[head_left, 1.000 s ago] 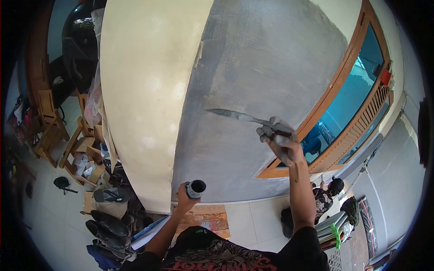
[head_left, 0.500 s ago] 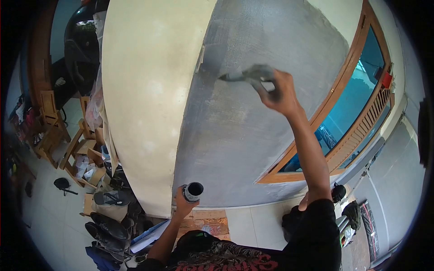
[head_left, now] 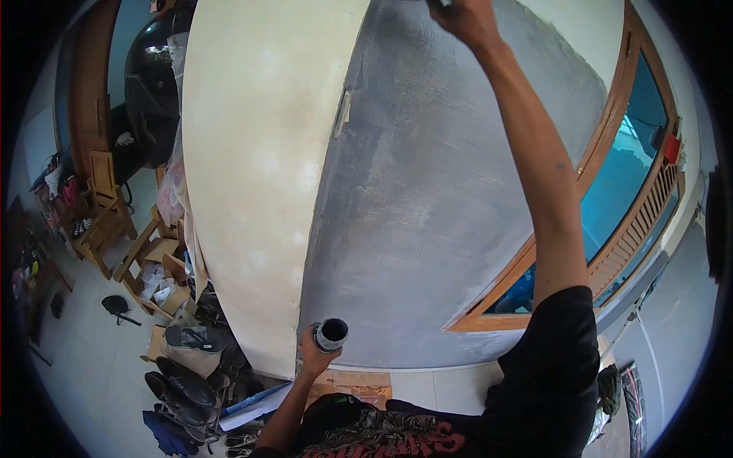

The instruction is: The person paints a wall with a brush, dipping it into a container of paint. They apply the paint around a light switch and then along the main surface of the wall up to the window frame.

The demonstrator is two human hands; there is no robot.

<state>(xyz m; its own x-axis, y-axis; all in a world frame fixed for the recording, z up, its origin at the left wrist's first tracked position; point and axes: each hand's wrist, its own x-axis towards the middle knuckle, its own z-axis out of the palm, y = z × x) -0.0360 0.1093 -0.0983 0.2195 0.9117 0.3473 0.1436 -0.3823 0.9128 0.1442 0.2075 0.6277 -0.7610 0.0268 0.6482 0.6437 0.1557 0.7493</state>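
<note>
Low in front of me, my left hand [head_left: 311,355] is wrapped round a small grey-smeared cup [head_left: 333,336], its dark mouth tipped up towards me. What lies inside the cup is too dark to make out. My right hand [head_left: 467,21] is raised to the top edge of the view, fingers closed on a paintbrush [head_left: 441,6]; most of the brush is cut off by the frame. Both are close to the grey-coated wall [head_left: 412,221], which has darker, wet-looking streaks along its left side and near the top.
A cream wall section [head_left: 252,175] adjoins the grey one on the left. To the right is a wood-framed window [head_left: 622,183]. Shoes [head_left: 183,389], cardboard boxes [head_left: 164,259] and wooden chairs [head_left: 103,221] crowd the lower left. An orange-brown mat [head_left: 359,385] lies below.
My right hand has moved up the wall with the paintbrush, from mid-wall to the top edge. The left hand keeps its hold on the cup. The view has shifted slightly.
</note>
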